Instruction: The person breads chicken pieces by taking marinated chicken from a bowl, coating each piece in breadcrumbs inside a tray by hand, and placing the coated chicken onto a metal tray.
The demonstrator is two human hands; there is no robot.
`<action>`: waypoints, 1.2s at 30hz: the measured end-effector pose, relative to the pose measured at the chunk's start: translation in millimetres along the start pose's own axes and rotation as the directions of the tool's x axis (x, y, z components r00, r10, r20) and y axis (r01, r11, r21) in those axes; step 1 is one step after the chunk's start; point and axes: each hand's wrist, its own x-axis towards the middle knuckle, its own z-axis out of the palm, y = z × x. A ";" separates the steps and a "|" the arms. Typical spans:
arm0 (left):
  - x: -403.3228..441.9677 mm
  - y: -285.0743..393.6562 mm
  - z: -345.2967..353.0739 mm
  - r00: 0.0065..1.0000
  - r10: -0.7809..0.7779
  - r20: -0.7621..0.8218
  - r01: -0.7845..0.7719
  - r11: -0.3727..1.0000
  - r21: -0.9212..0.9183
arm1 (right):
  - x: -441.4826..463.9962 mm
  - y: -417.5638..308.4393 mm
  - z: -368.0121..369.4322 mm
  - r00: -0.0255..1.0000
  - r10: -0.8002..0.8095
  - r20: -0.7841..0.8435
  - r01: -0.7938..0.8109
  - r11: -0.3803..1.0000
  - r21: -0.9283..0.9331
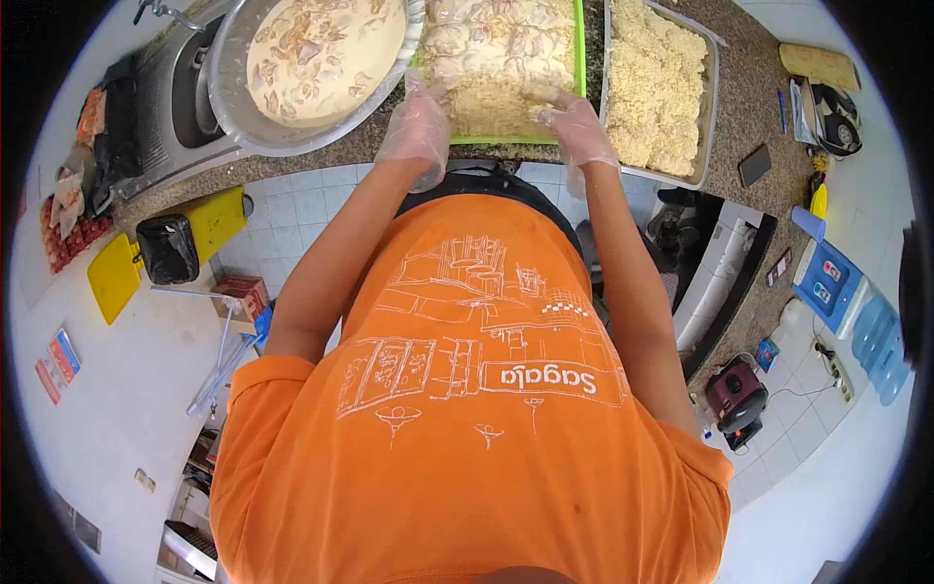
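Note:
Both my hands wear clear plastic gloves and reach into a green tray (581, 58). Pale crumbs (491, 112) cover the near part of the tray, and rows of batter-coated meat pieces (501, 44) lie behind them. My left hand (418, 127) is at the tray's left side, fingers stretched out at the crumbs and partly hidden. At the right side, my right hand (576, 128) has its fingers apart, their tips touching the crumbs. Neither hand visibly lifts a piece.
A large metal bowl (222, 83) of meat in creamy batter (326, 58) stands left, by the sink (185, 97). A clear container (711, 107) of crumb-coated pieces (654, 88) stands right. Further right on the granite counter lie a phone (754, 165) and a blue pen (782, 112).

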 end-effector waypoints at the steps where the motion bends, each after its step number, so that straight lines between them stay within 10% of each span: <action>1: -1.0 3.4 -3.8 1.000 -0.009 0.019 0.009 1.000 -0.012 | -1.6 -8.6 -2.1 1.000 0.003 -0.021 -0.006 0.989 -0.149; 5: -16.8 43.8 -12.9 0.994 -0.061 0.095 0.067 0.996 -0.062 | 15.9 7.5 37.7 0.988 -0.138 -0.074 0.025 0.602 -0.798; 9: -4.5 39.0 -1.8 0.994 -0.071 0.087 0.088 0.974 -0.207 | 41.8 39.7 56.9 0.976 -0.062 -0.210 -0.077 0.803 -0.591; 11: 6.3 14.8 4.8 0.999 0.033 0.006 -0.033 0.992 0.126 | 42.4 31.4 38.2 0.995 -0.001 -0.104 -0.069 0.745 -0.664; 15: 30.3 -42.5 34.6 0.910 0.394 -0.128 -0.413 0.842 -0.346 | 19.9 -4.3 1.1 0.988 0.096 -0.119 -0.136 0.903 -0.407; 19: -14.7 21.9 -12.4 0.918 0.393 0.051 -0.396 0.910 0.120 | 14.7 -22.0 10.8 0.995 -0.089 0.042 0.094 0.986 -0.136; 24: -25.0 19.0 -17.0 0.720 0.656 0.225 -0.669 0.570 0.477 | -5.2 -27.0 45.1 0.933 -0.357 0.044 0.321 0.770 -0.552; 26: -37.2 19.4 2.9 0.728 0.667 0.154 -0.661 0.625 0.415 | -3.8 -7.7 68.5 0.814 -0.543 0.208 0.506 0.486 -0.712; 29: -24.5 10.4 7.7 0.698 0.669 0.255 -0.693 0.541 0.477 | -3.2 -7.7 70.1 0.870 -0.365 0.332 0.480 0.472 -0.739; 32: -11.4 36.0 -21.2 0.723 0.329 0.607 -0.594 0.745 0.303 | -17.5 -33.1 50.2 0.866 -0.359 0.349 0.497 0.543 -0.676; 36: -25.0 18.7 -5.7 0.715 0.534 0.452 -0.699 0.550 0.457 | -15.9 -8.6 58.1 0.849 -0.311 0.427 0.528 0.510 -0.679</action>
